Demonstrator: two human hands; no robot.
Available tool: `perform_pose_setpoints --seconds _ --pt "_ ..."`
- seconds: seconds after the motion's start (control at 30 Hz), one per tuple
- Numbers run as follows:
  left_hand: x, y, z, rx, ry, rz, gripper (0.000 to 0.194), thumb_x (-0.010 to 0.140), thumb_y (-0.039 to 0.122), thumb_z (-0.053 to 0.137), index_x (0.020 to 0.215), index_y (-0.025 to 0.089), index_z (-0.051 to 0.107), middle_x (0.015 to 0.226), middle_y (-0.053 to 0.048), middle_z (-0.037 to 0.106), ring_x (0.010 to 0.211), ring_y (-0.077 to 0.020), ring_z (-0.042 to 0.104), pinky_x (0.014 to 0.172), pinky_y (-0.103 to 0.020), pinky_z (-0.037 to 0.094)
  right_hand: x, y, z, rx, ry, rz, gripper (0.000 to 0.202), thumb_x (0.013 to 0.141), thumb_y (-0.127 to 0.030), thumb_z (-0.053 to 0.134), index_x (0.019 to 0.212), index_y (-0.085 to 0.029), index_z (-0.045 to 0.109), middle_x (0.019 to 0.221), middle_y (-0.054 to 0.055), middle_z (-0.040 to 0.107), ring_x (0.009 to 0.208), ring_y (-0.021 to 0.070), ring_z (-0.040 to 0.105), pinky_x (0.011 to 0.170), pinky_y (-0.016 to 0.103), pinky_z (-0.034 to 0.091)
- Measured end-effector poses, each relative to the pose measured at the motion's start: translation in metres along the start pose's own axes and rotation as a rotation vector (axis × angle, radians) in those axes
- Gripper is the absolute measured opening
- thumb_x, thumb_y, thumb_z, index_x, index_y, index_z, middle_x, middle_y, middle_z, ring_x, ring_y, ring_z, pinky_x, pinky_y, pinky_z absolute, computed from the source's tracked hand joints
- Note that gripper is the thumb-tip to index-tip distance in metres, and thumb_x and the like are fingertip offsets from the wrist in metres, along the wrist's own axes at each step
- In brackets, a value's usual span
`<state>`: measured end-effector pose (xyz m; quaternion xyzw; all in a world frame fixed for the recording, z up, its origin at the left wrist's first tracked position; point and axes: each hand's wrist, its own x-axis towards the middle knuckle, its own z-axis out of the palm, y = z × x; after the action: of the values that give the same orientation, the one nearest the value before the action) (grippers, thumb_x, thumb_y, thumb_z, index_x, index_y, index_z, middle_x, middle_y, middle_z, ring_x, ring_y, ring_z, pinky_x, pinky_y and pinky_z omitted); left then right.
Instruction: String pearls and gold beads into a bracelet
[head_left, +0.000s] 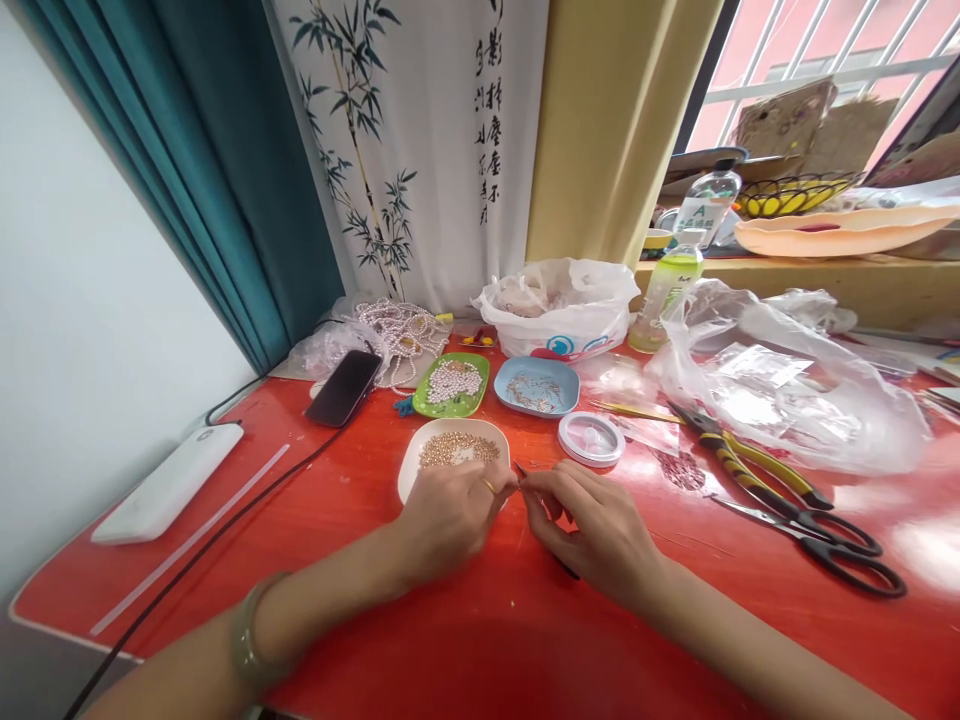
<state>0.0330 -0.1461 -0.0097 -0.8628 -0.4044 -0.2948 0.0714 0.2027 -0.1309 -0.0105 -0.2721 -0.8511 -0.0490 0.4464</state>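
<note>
My left hand (pixel 454 515) is closed in a pinch in front of a white dish (pixel 409 465) of gold beads (pixel 457 447); what its fingertips hold is too small to make out. Close beside it, my right hand (pixel 592 520) is closed around a thin dark tool (pixel 568 570), whose pointed tip shows near the left fingertips. Behind the hands are a green dish (pixel 484 365) of pearly beads, a blue dish (pixel 574 375) with small metallic pieces, and a round clear-lidded case (pixel 592 439).
Yellow-black pliers (pixel 757 475) and black-handled scissors (pixel 817 535) lie right. Plastic bags (pixel 787 380), a bag-lined bowl (pixel 559 305) and a bottle (pixel 667 295) stand behind. Left are a phone (pixel 343 388), bead strands (pixel 401 330), a white power bank (pixel 169 483) and a cable (pixel 225 535).
</note>
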Motion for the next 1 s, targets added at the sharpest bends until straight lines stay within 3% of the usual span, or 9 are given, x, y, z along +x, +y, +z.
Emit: perform_pose_setpoints --seconds 0.3,0.67,0.83,1.0 --pt "0.000 0.001 -0.004 0.106 -0.048 0.063 0.022 0.085 0.015 0.028 0.087 0.015 0.050 0.056 0.001 0.054 0.048 -0.0122 0.047 0.044 -0.023 0.030 0.002 -0.004 -0.001 -0.084 0.012 -0.027 0.015 0.067 -0.005 0.043 0.069 -0.015 0.053 0.046 -0.004 0.049 0.039 0.0065 0.041 0.038 0.017 0.033" --pt "-0.002 -0.001 -0.004 0.068 -0.066 0.101 0.022 0.082 0.011 0.028 0.088 0.014 0.049 0.058 -0.001 0.055 0.050 -0.0131 0.049 0.046 -0.023 0.035 -0.004 -0.001 0.000 -0.129 0.010 -0.074 0.013 0.066 -0.005 0.045 0.070 -0.016 0.051 0.047 -0.005 0.051 0.038 0.0060 0.041 0.037 0.018 0.032" --pt "0.001 0.000 -0.010 -0.149 -0.064 -0.007 0.018 0.085 0.017 0.033 0.086 0.014 0.051 0.062 -0.002 0.058 0.053 -0.0119 0.051 0.049 -0.022 0.037 -0.001 0.001 -0.001 -0.124 0.005 -0.106 0.012 0.068 -0.005 0.045 0.068 -0.016 0.049 0.046 -0.006 0.049 0.039 0.0059 0.040 0.038 0.018 0.031" --pt "0.005 0.000 -0.014 -0.639 -0.250 -0.290 0.011 0.081 0.019 0.042 0.080 0.016 0.053 0.071 -0.002 0.061 0.065 -0.0110 0.055 0.060 -0.022 0.043 0.001 0.004 -0.004 -0.103 -0.015 -0.139 0.013 0.069 -0.004 0.045 0.068 -0.016 0.050 0.045 -0.006 0.048 0.038 0.0058 0.040 0.038 0.017 0.031"
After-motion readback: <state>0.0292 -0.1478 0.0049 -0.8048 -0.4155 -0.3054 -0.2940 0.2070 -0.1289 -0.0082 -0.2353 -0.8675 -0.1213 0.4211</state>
